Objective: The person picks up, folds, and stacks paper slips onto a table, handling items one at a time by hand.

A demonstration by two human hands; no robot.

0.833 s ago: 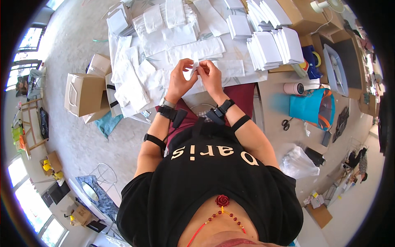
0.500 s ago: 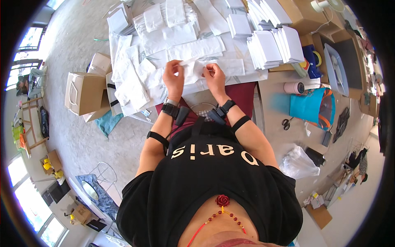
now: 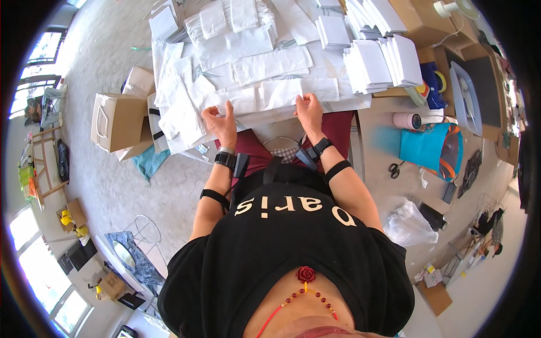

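A long, flat strip of thin white material [image 3: 282,93] lies along the table's near edge, with a seam or overlap near its middle; I cannot tell whether it is paper or soft plastic. At its left end is my left hand [image 3: 221,127], thumb and forefinger apart, fingertips by the near edge. My right hand [image 3: 310,117] has its fingers closed on the strip's near edge, towards the right end. Just beyond lies a folded white piece [image 3: 272,65]. Left of my left hand, more loose white pieces [image 3: 183,115] overlap in a heap.
Stacks of white folded packets [image 3: 369,66] stand at the table's right. Flat white pieces [image 3: 231,42] are piled at the back. Cardboard boxes [image 3: 118,119] stand left of the table. On the right are a pink cup [image 3: 404,120], a turquoise bag [image 3: 422,146] and scissors [image 3: 394,169].
My hands have moved apart: the left went left and nearer to me, the right slightly right. The white material between them now lies flat and stretched out.
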